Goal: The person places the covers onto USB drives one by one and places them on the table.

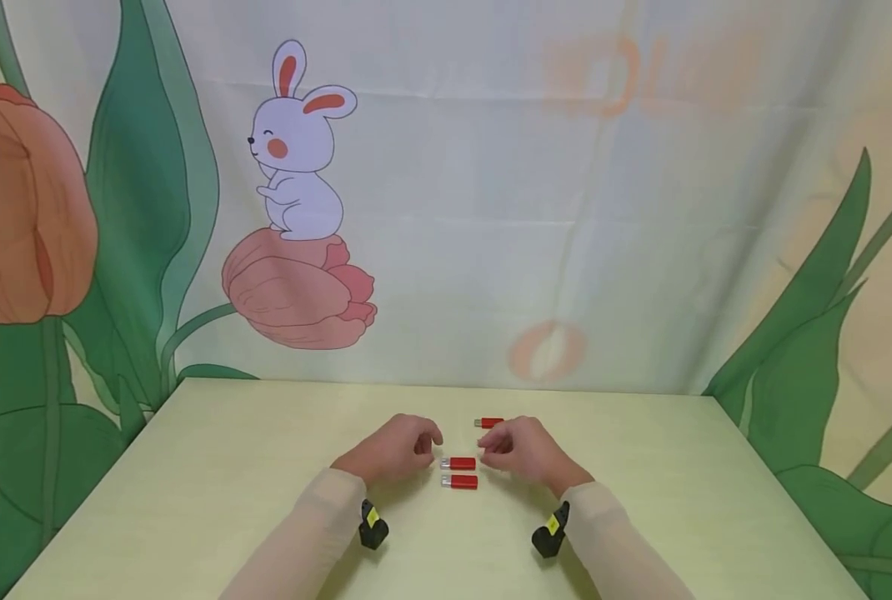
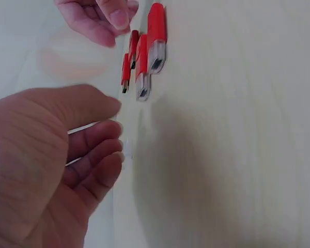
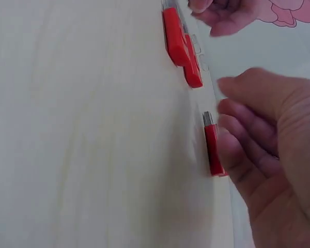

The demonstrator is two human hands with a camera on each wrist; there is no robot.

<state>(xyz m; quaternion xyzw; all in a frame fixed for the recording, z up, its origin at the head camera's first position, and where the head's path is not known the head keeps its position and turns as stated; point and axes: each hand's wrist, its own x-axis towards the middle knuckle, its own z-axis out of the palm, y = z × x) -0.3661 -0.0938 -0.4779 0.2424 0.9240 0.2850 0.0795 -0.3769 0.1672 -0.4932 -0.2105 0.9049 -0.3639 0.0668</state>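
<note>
Two red USB sticks with clear caps, the farther and the nearer, lie parallel on the table between the hands. Behind them, a red USB stick with a bare metal plug is partly covered by my right hand. In the left wrist view two thinner-looking sticks lie beyond the capped pair. My left hand hovers left of the capped sticks, fingers loosely bent, holding nothing. The right hand is likewise loosely bent and holds nothing. Small clear pieces, apparently loose caps, show faintly near the left hand.
The pale wooden table stretches around the hands to a back edge. Behind it hangs a cloth backdrop printed with a rabbit and tulips. A small black camera is strapped at each wrist.
</note>
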